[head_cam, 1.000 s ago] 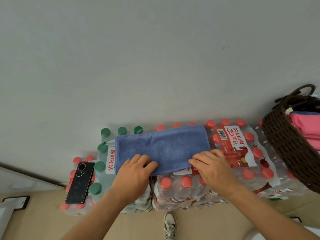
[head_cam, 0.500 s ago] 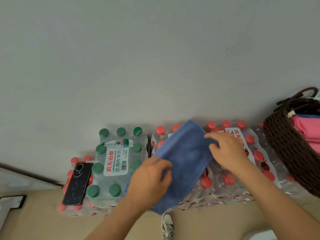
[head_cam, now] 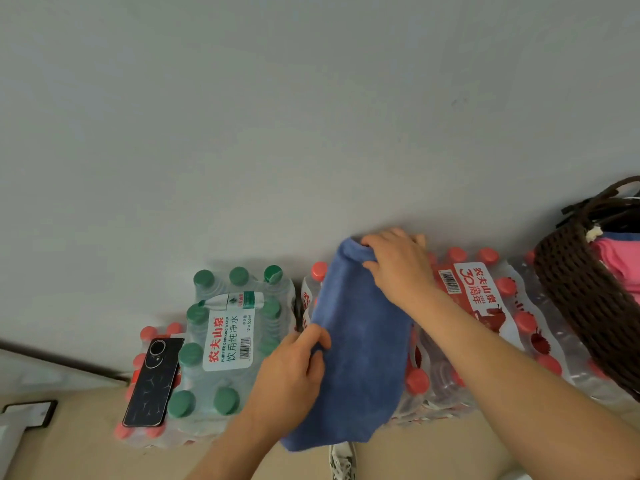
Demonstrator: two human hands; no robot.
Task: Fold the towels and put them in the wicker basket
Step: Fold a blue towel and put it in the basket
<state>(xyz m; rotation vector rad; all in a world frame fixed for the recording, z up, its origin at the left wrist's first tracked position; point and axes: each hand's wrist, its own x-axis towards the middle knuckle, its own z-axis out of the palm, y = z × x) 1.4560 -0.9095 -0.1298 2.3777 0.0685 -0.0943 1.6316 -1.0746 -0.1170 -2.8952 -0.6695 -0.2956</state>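
A folded blue towel [head_cam: 360, 355] lies lengthwise, far end near the wall and near end hanging over the front of the red-capped bottle packs. My right hand [head_cam: 398, 268] grips its far end by the wall. My left hand [head_cam: 294, 372] pinches its left edge about halfway along. The dark brown wicker basket [head_cam: 585, 306] stands on the bottle packs at the far right, apart from both hands. A pink towel [head_cam: 620, 265] and a bit of blue cloth lie inside it.
A pack of green-capped water bottles [head_cam: 228, 337] stands left of the towel. A black phone [head_cam: 154, 382] lies on a lower pack further left. Red-capped packs [head_cam: 485, 306] run right under the basket. A grey wall stands right behind. My shoe [head_cam: 341, 460] shows on the beige floor below.
The towel lay flat crosswise on the packs; both hands took it up and turned it lengthwise. My right hand moved toward the wall, my left shifted right along the edge.
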